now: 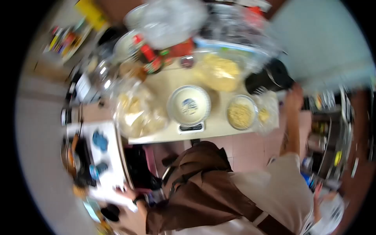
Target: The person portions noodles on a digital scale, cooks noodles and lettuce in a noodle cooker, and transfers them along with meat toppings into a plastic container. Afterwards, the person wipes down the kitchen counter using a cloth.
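Observation:
My right hand (pixel 295 96) is at the right end of a black cylindrical container (pixel 268 77) with a pale band, beside the table's right end. Its fingers look closed on the container, though blur hides the exact grip. My left hand (pixel 126 192), with a dark band at the wrist, is at the edge of a white worktop (pixel 113 172), fingers apart and holding nothing. On the table (pixel 156 138), a white bowl (pixel 196 100) with a blue pattern inside stands on a kitchen scale (pixel 191 128). A bowl of pale yellow shreds (pixel 239 114) sits to its right.
Plastic bags of pale yellow food (pixel 135 109) and shreds (pixel 219 72) flank the bowls. Red-capped bottles (pixel 148 53) and a large clear bag (pixel 172 21) crowd the back. Blue cloth (pixel 100 141) lies on the white worktop. Another person (pixel 329 213) is behind at lower right, near shelves (pixel 327 145).

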The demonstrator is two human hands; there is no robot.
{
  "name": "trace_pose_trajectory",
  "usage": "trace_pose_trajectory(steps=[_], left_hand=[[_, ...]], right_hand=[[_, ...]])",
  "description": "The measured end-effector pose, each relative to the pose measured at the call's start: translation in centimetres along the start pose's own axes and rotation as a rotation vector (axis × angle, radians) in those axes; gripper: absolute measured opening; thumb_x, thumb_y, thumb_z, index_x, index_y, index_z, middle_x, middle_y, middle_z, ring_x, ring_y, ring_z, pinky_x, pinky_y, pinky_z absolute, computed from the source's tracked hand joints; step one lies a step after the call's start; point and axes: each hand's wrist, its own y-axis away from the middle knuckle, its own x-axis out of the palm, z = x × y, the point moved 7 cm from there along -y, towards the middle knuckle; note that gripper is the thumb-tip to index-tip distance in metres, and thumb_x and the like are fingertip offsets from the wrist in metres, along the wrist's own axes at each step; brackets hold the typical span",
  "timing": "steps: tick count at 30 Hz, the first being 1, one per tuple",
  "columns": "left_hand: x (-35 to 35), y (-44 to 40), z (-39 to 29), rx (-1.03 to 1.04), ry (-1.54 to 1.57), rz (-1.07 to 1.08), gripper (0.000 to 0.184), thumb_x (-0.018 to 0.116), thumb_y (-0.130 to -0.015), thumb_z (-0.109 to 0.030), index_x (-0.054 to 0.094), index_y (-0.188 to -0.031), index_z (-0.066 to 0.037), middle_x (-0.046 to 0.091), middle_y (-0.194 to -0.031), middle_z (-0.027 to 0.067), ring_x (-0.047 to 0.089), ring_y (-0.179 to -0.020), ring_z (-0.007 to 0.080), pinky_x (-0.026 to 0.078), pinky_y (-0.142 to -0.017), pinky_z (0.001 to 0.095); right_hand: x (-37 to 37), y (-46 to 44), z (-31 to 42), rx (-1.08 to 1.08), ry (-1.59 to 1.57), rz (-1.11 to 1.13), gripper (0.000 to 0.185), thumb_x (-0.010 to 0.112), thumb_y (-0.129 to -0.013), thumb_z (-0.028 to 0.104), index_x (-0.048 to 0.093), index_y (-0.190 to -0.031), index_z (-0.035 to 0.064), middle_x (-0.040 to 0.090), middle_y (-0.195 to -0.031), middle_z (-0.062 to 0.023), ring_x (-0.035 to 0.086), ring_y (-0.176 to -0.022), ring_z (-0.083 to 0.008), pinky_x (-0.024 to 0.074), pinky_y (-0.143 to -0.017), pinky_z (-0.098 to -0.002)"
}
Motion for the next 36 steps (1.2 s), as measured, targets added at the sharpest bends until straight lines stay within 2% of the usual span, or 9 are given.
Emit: trace_pose_trajectory(steps=[2,5,9,13,17,20,26,30,36], left_hand=[[0.7,3.0,-2.3,0.035,-0.238,0.064,0.082,0.075,-0.085,-0.022,0.031,-0.150,-0.001,0.045,-0.141,0.0230,0.049,-0.124,0.0345,0.045,-0.103,0.0452],[1.9,5.9,-5.4,-0.078,-0.311,0.102,0.080,0.076,-0.081,-0.030,0.039,-0.144,0.004,0.045,-0.143,0.0274,0.046,-0.131,0.0384,0.039,-0.109,0.0431],[2.2,8.0,-8.2,0.015,-0.255,0.206,0.071,0.075,-0.080,-0.020,0.045,-0.141,-0.001,0.055,-0.133,0.0194,0.055,-0.123,0.0303,0.045,-0.103,0.0406],[1.7,15.4,-3.7,-0.370,0.005,0.566,0.056,0.076,-0.083,-0.028,0.057,-0.129,-0.004,0.068,-0.108,0.0155,0.066,-0.103,0.0268,0.053,-0.092,0.0376],[-1.3,20.0,-1.7,-0.355,-0.185,0.737,0.062,0.066,-0.090,-0.048,0.057,-0.134,-0.006,0.067,-0.121,0.0197,0.065,-0.112,0.0331,0.052,-0.095,0.0369],[-6.1,20.0,-0.1,-0.467,-0.197,0.679,0.058,0.064,-0.092,-0.048,0.060,-0.132,-0.007,0.071,-0.100,0.0170,0.068,-0.093,0.0320,0.053,-0.085,0.0334],[-19.4,16.7,3.7,-0.605,-0.061,0.520,0.050,0.071,-0.088,-0.042,0.066,-0.124,-0.007,0.070,-0.077,0.0121,0.067,-0.070,0.0229,0.053,-0.069,0.0330],[-27.3,17.3,9.8,-0.664,0.094,0.248,0.045,0.077,-0.085,-0.025,0.065,-0.122,-0.003,0.071,-0.080,0.0082,0.067,-0.074,0.0168,0.054,-0.074,0.0304],[-32.3,16.1,15.2,-0.664,0.163,0.119,0.040,0.076,-0.085,-0.021,0.066,-0.121,-0.005,0.070,-0.084,0.0062,0.067,-0.074,0.0173,0.054,-0.073,0.0295]], right_hand=[[7.2,-0.9,0.0,-0.198,0.443,0.409,0.053,0.048,-0.098,0.045,0.058,-0.135,0.0086,0.053,-0.143,-0.0117,0.041,-0.139,-0.0269,0.0274,-0.116,-0.0420],[8.2,-0.9,-1.7,-0.191,0.362,-0.107,0.051,0.055,-0.095,0.051,0.065,-0.122,0.0085,0.066,-0.119,-0.0092,0.065,-0.101,-0.0255,0.0552,-0.076,-0.0391],[7.0,-3.9,-3.0,-0.009,0.068,0.013,0.074,0.062,-0.086,0.059,0.056,-0.130,-0.0003,0.062,-0.125,-0.0191,0.062,-0.111,-0.0369,0.0533,-0.091,-0.0447],[-14.1,-0.9,14.4,-0.385,-0.741,-0.470,0.057,0.067,-0.093,0.027,0.050,-0.138,-0.0021,0.060,-0.128,-0.0206,0.062,-0.111,-0.0334,0.0521,-0.094,-0.0411],[-24.5,9.2,38.6,-0.823,-1.560,0.216,0.048,0.062,-0.090,0.000,0.051,-0.137,-0.0010,0.057,-0.133,-0.0142,0.057,-0.116,-0.0272,0.0471,-0.098,-0.0383],[-37.6,22.7,54.0,-1.273,-1.572,0.511,0.073,0.072,-0.080,0.003,0.041,-0.146,0.0022,0.053,-0.135,-0.0160,0.051,-0.126,-0.0288,0.0449,-0.100,-0.0404],[-47.9,38.4,80.6,-1.572,-1.606,0.381,0.106,0.087,-0.071,0.019,0.023,-0.154,0.0008,0.043,-0.145,-0.0225,0.044,-0.136,-0.0338,0.0423,-0.106,-0.0433],[-49.7,43.4,86.1,-1.418,-1.630,0.746,0.078,0.084,-0.074,0.012,0.041,-0.138,-0.0009,0.057,-0.129,-0.0130,0.058,-0.113,-0.0220,0.0452,-0.099,-0.0327],[-55.9,53.9,83.6,-1.543,-1.595,0.736,0.072,0.085,-0.073,0.012,0.047,-0.133,-0.0001,0.058,-0.124,-0.0112,0.059,-0.112,-0.0210,0.0445,-0.100,-0.0327]])
